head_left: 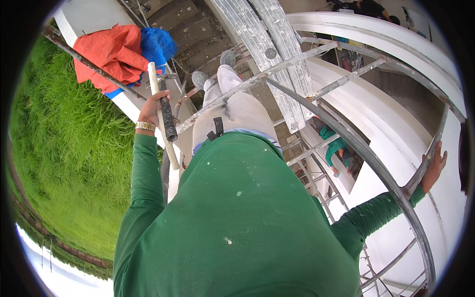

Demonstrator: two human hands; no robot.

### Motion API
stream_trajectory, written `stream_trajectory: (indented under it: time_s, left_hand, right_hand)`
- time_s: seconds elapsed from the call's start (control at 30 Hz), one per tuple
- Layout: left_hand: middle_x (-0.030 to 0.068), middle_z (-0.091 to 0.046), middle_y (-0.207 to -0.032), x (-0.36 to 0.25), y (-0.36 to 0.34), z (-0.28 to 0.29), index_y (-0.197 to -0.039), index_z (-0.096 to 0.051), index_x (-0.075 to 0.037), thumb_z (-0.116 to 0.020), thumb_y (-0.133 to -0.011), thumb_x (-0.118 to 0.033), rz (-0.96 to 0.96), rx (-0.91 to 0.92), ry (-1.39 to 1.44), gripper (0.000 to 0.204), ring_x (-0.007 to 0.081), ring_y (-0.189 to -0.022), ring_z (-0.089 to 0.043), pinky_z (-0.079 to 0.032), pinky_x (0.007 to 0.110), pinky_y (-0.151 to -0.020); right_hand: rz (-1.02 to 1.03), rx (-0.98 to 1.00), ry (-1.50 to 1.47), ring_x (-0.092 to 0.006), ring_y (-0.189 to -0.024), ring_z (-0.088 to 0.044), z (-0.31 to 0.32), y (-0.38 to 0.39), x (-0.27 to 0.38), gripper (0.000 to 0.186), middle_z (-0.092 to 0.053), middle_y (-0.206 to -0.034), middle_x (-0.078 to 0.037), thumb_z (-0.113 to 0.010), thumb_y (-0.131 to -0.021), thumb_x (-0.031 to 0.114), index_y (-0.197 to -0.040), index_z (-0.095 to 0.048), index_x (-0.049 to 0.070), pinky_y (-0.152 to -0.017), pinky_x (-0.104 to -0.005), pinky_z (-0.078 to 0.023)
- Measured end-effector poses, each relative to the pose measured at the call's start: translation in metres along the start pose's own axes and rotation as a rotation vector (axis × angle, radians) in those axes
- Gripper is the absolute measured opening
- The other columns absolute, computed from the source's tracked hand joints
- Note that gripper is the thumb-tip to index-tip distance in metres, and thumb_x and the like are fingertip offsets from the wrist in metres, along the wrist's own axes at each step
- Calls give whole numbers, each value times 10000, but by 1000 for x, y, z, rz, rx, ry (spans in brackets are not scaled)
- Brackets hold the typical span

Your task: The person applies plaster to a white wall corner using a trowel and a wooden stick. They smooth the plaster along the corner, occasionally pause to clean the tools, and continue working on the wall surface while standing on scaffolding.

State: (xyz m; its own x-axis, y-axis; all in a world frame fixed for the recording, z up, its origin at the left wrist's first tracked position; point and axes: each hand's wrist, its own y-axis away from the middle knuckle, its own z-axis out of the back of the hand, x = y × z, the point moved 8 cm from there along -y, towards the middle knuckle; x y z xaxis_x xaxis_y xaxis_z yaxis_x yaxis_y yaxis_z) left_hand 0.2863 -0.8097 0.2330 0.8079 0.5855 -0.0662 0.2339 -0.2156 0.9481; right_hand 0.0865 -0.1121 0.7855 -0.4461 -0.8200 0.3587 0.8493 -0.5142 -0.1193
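My left hand, with a metal watch at the wrist, is closed around a long white pole. Its fingers also touch a thick dark tube beside the pole. Whether that tube belongs to the scaffold, I cannot tell. Far to the right, my right hand lies at a grey scaffold tube, next to the white wall, fingers stretched out and apart. The tube hides part of the palm. Speckled green sleeves cover both arms.
Scaffold bars surround me, with metal planks beside my shoes. An orange sheet and a blue sheet hang at the left, above grass. A person in green is lower down, right. Dirty steps lie beyond.
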Motion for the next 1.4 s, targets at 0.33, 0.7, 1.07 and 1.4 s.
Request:
stream_trajectory:
  time_s: [0.33,0.7,1.07,1.4]
  left_hand:
    - [-49,-598,-714,-8,-10,11,-941,-596,-106,-682,-926,-195,-91,-31,57,125,35,-438,-422,-393,200,-396]
    - [-47,-618,-763,31,-36,-22,-1039,-627,-109,-646,-939,-219,-28,15,51,150,80,-497,-471,-443,258,-504]
    - [11,-614,-745,47,-25,-36,-1034,-594,-100,-664,-933,-214,13,39,3,168,116,-527,-558,-480,226,-458]
    - [-48,-598,-727,44,-39,13,-1144,-657,-129,-693,-905,-281,-50,2,-88,285,110,-524,-520,-450,277,-507]
  right_hand:
    - [-120,171,238,-272,-1265,-544,-28,-178,-49,1022,-485,-1478,-158,-725,-818,637,-1528,-387,-15,-961,-378,-498]
    - [-190,205,151,-219,-1028,-663,-47,-171,-39,866,-613,-1284,-111,-769,-790,653,-1340,-615,2,-815,-317,-573]
    - [-203,257,25,-177,-967,-655,-49,-175,-59,678,-659,-1164,-44,-817,-822,507,-1253,-656,9,-744,-306,-612]
    - [-258,243,47,-249,-1088,-640,-53,-163,-46,787,-593,-1342,-109,-812,-817,531,-1348,-571,2,-818,-366,-619]
